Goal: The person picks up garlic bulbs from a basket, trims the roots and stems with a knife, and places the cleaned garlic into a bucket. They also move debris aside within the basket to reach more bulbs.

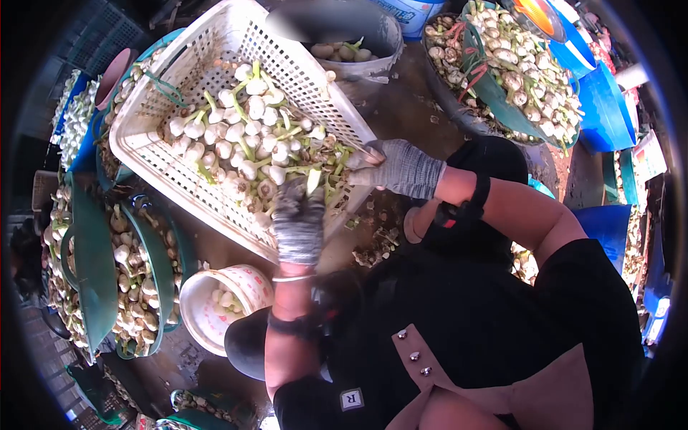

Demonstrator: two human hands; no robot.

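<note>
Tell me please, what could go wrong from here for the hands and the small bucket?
The left hand works close to the right hand; if that one holds a blade, which I cannot tell, it may cut. The small bucket stands near the knee and might tip.

Blue tubs [604,109] at right; pink basin [115,77] upper left.

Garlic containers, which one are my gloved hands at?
The large white perforated basket; the left hand and right hand are at it, away from the others.
</note>
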